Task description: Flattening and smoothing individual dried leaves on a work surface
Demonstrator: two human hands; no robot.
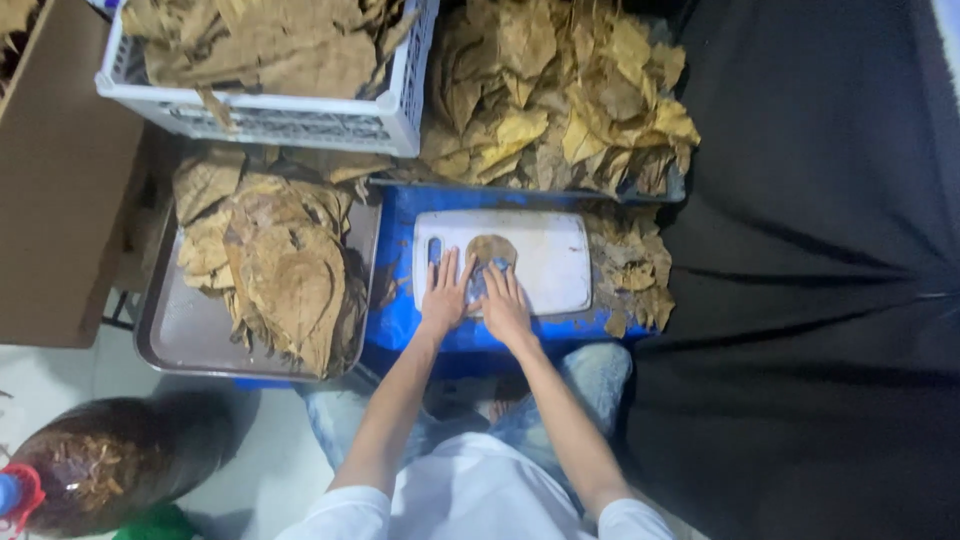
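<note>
Both hands lie flat, fingers spread, on a white board (545,262). The left hand (443,292) and right hand (503,300) press a brown leaf (491,249), gripping nothing. A tray (175,335) of leaves sits left.

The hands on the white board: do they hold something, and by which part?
Nothing is gripped. Both hands, left and right, lie flat, fingers pressing a bluish cloth at the brown leaf's lower end.

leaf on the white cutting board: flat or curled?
Flat. The brown leaf lies spread on the white cutting board, with the left hand and right hand at its near edge.
</note>
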